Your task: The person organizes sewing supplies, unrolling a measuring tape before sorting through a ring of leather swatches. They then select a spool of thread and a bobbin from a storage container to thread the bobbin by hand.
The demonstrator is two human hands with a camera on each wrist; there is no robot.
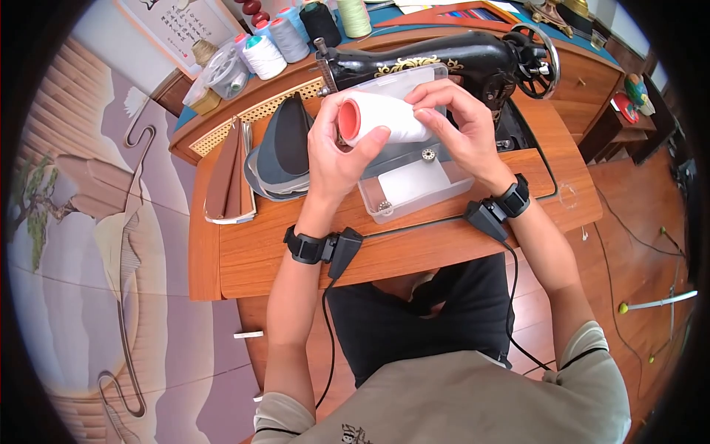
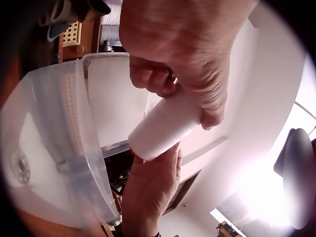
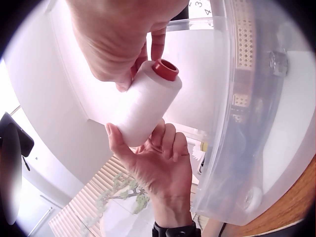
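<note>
A cone of white thread [image 1: 392, 118] with a red core lies sideways between both hands above the clear plastic box [image 1: 418, 206]. My left hand [image 1: 333, 159] grips its wide end, thumb in front and fingers curled behind. The right hand [image 1: 470, 133] holds the narrower end between thumb and fingers. In the right wrist view the red core [image 3: 165, 70] juts out beside the right fingers. Two metal bobbins, one near the middle [image 1: 428, 155] and one at the near left corner [image 1: 384, 208], are in the box with a white card [image 1: 414, 183].
Behind the box stands a black sewing machine [image 1: 421, 63] with a handwheel [image 1: 536, 63]. Dark fabric pieces [image 1: 281, 152] and a brown folded piece [image 1: 231, 177] lie left on the wooden table [image 1: 296, 248]. Several thread spools [image 1: 287, 41] line the back ledge.
</note>
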